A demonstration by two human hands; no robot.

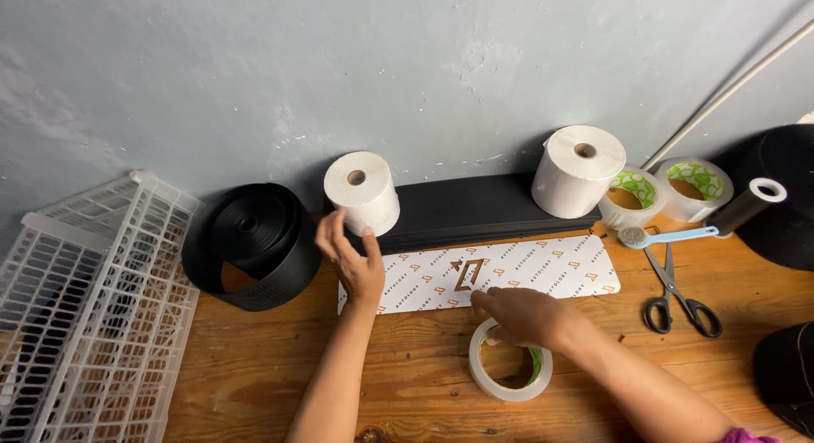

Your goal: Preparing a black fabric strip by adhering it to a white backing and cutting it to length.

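Observation:
My left hand [352,256] reaches up to a white paper roll [363,191] and touches its lower side; the roll stands tilted on a long black block [475,210]. My right hand [521,314] rests on the rim of a clear tape roll [510,362] lying flat on the wooden table [254,367], fingers curled over its top edge. Between the hands lies a white patterned strip [543,269] with rounded ends.
A big black coil [254,244] leans by the wall at left, beside a white plastic crate [85,307]. A second white roll [578,170], two green-cored tape rolls [670,187], a blue-handled brush [666,236], scissors [678,295] and a black tube [746,206] crowd the right.

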